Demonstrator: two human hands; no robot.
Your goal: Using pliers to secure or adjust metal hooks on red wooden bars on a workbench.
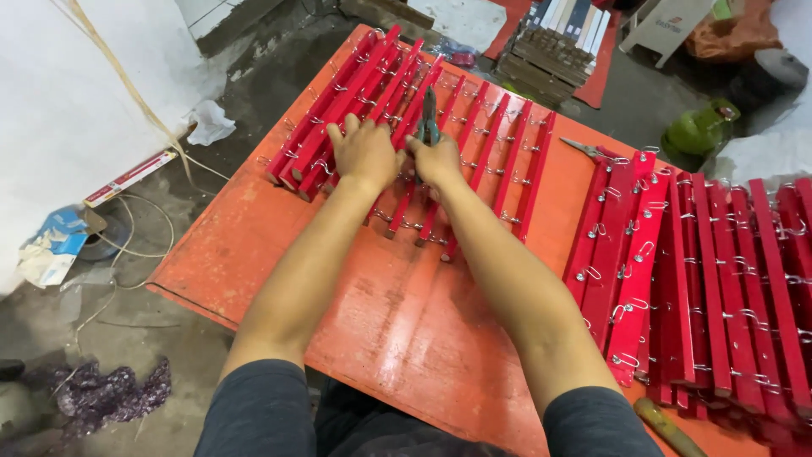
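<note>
A row of red wooden slats (pixel 499 144) fitted with small metal wire hooks lies across the far part of an orange-red table (pixel 397 313). My left hand (pixel 365 154) presses flat on the slats, fingers spread. Beside it my right hand (pixel 437 159) grips a pair of dark green-handled pliers (pixel 429 118), held upright with its jaws pointing away over the slats. Both forearms stretch forward from dark sleeves at the bottom of the view.
A second stack of red hooked slats (pixel 694 279) fills the table's right side, with another pair of pliers (pixel 592 151) lying beyond it. A wooden handle (pixel 664 427) lies at the near right. Crates, a green gas cylinder (pixel 700 127), cables and rags sit on the floor.
</note>
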